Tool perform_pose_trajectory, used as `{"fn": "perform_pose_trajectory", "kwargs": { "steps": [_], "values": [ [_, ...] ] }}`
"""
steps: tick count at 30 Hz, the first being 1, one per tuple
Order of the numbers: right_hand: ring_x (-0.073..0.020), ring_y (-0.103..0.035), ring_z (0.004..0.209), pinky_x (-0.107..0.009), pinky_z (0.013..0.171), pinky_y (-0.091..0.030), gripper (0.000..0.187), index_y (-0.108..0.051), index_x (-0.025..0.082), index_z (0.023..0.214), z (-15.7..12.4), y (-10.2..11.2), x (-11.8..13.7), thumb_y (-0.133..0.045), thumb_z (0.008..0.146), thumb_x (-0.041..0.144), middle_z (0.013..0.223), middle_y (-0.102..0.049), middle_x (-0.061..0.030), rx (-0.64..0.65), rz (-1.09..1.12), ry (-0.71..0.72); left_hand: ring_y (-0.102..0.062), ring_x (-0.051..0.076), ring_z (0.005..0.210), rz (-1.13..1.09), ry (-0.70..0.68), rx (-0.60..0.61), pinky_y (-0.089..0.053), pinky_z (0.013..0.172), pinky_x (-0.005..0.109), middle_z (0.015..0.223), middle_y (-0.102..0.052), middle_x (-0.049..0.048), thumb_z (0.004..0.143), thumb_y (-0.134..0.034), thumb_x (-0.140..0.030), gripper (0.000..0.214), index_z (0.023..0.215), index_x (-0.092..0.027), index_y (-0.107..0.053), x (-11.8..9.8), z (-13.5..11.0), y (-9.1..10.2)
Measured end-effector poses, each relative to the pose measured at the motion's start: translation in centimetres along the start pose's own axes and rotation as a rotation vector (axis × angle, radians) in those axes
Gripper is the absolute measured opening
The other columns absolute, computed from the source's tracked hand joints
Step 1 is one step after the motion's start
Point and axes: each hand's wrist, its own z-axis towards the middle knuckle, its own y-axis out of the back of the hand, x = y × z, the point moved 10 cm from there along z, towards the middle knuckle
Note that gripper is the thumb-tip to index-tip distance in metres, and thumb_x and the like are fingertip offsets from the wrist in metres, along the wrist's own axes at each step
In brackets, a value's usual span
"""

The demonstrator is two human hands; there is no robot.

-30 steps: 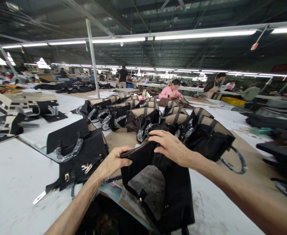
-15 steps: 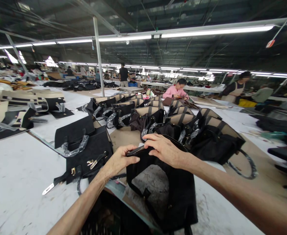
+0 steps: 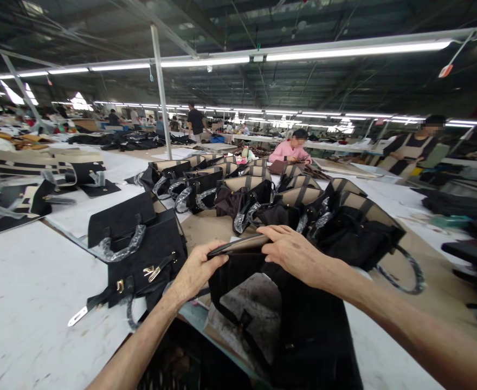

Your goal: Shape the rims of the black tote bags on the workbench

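A black handbag (image 3: 299,319) stands open in front of me on the white table (image 3: 27,281). My left hand (image 3: 195,271) pinches the left end of the bag's top rim. My right hand (image 3: 295,254) lies over the same rim further right, fingers curled onto the edge. A pale worn patch shows on the bag's near side. Just left of my left hand lies another black handbag (image 3: 141,254) with gold clasps and a plastic-wrapped handle.
Rows of black and beige handbags (image 3: 271,197) with wrapped handles stand behind the held bag. A dark bin (image 3: 181,363) sits below the table edge. Striped bags (image 3: 27,168) lie far left. A person in pink (image 3: 291,151) and other people work at distant tables.
Both hands have stayed on the bag's rim while the rim flattened and the bag shifted nearer and to the right. The view swung slightly.
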Motion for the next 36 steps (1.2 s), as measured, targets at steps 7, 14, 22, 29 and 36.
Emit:
{"fn": "perform_pose_trajectory", "kwargs": {
  "steps": [7, 14, 22, 29, 36],
  "values": [
    [-0.0216, -0.032, 0.119, -0.036, 0.101, -0.024, 0.023, -0.063, 0.017, 0.067, -0.9, 0.0, -1.1, -0.05, 0.082, 0.029, 0.131, -0.039, -0.0054, -0.047, 0.125, -0.065, -0.051, 0.015, 0.078, 0.015, -0.016, 0.004, -0.038, 0.074, 0.022, 0.081, -0.059, 0.0008, 0.076, -0.049, -0.022, 0.019, 0.089, -0.015, -0.06, -0.2, 0.0, 0.0],
    [-0.0168, -0.047, 0.108, -0.032, 0.095, -0.035, 0.02, -0.059, 0.018, 0.07, -0.1, -0.6, -4.5, -0.045, 0.083, 0.024, 0.118, -0.052, -0.0024, -0.124, 0.319, -0.261, -0.051, 0.019, 0.096, -0.043, -0.057, -0.053, -0.036, 0.088, 0.026, 0.101, -0.058, 0.0042, 0.071, -0.059, -0.028, 0.026, 0.094, -0.016, -0.062, -0.7, 0.2, 0.1],
    [-0.0179, -0.05, 0.103, -0.03, 0.092, -0.037, 0.014, -0.06, 0.015, 0.079, 0.6, -0.5, -4.6, -0.047, 0.082, 0.018, 0.109, -0.058, -0.0072, -0.163, 0.167, -0.264, -0.053, 0.015, 0.081, 0.065, -0.105, -0.197, -0.039, 0.074, 0.023, 0.084, -0.058, 0.0036, 0.076, -0.055, -0.029, 0.02, 0.087, -0.015, -0.064, -1.6, 0.3, 1.2],
    [-0.0182, -0.052, 0.099, -0.027, 0.089, -0.037, 0.015, -0.058, 0.013, 0.088, 1.3, -1.0, -4.9, -0.044, 0.084, 0.017, 0.102, -0.059, -0.0091, -0.08, 0.097, -0.322, -0.054, 0.013, 0.077, 0.178, -0.152, -0.198, -0.039, 0.07, 0.021, 0.081, -0.057, 0.0027, 0.079, -0.052, -0.029, 0.02, 0.088, -0.015, -0.064, -2.0, 0.2, 0.8],
    [-0.0174, -0.054, 0.091, -0.024, 0.081, -0.037, 0.017, -0.054, 0.014, 0.088, 1.4, -1.5, -5.0, -0.039, 0.086, 0.021, 0.094, -0.059, -0.0086, -0.01, -0.016, -0.35, -0.054, 0.013, 0.076, 0.246, -0.179, -0.204, -0.039, 0.07, 0.021, 0.081, -0.057, 0.0025, 0.08, -0.051, -0.029, 0.02, 0.087, -0.015, -0.063, -2.6, 0.0, 0.7]
  ]
}}
